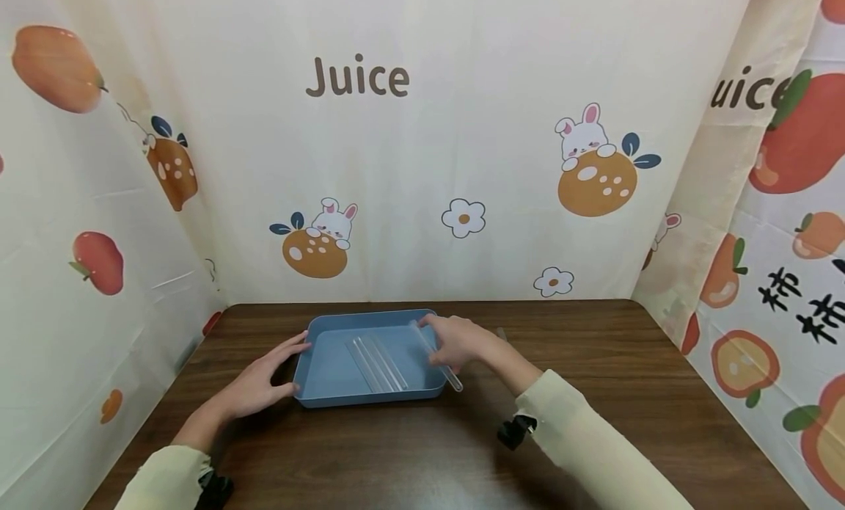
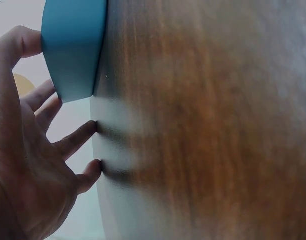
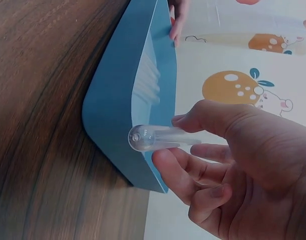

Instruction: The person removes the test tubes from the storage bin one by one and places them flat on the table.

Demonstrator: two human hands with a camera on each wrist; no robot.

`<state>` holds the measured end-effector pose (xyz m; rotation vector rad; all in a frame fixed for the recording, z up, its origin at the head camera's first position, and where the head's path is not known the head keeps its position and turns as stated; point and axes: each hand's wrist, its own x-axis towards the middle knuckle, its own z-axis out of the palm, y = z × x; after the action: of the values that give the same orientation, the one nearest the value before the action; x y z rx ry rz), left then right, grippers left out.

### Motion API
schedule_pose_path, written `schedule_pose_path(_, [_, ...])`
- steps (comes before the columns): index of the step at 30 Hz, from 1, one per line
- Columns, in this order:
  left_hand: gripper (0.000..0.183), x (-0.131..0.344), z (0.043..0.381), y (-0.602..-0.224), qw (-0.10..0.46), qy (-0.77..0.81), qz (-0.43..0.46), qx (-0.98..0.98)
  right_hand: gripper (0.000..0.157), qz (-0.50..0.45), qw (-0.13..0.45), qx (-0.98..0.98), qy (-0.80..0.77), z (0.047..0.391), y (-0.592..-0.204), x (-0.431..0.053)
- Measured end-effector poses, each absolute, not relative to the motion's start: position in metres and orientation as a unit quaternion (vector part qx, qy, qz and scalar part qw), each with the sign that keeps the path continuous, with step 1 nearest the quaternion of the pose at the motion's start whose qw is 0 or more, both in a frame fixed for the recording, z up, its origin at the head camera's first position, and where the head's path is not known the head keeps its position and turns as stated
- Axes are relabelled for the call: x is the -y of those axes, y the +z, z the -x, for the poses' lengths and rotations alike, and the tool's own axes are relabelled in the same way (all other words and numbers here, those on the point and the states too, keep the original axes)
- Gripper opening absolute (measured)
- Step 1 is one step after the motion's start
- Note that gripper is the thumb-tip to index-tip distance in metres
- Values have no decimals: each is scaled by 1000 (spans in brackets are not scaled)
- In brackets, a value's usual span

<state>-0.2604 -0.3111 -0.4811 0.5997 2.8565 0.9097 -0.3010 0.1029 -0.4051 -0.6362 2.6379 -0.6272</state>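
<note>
My right hand (image 1: 458, 341) pinches a clear test tube (image 3: 155, 138) between thumb and fingers, over the right rim of a blue tray (image 1: 326, 359). Its rounded end points toward me, past the tray's near right corner. Several clear tubes (image 1: 379, 365) lie side by side, slanted, in the middle of the tray. At the tray's left side rests my left hand (image 1: 260, 381), its fingers spread along the wall. In the left wrist view its thumb touches the blue wall and two fingertips (image 2: 94, 169) meet the tabletop.
The tray stands near the back of a dark brown wooden table (image 1: 370, 451). Behind my right forearm, the tip of a clear thing (image 1: 502, 334) shows on the table. Printed fabric curtains (image 1: 422, 150) enclose the table at the back and sides.
</note>
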Motion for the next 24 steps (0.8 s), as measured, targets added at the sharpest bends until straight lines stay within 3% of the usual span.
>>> schedule_pose_path(24, [75, 312, 261, -483, 42, 296, -197, -934, 67, 188, 159, -933, -264, 298, -416, -173])
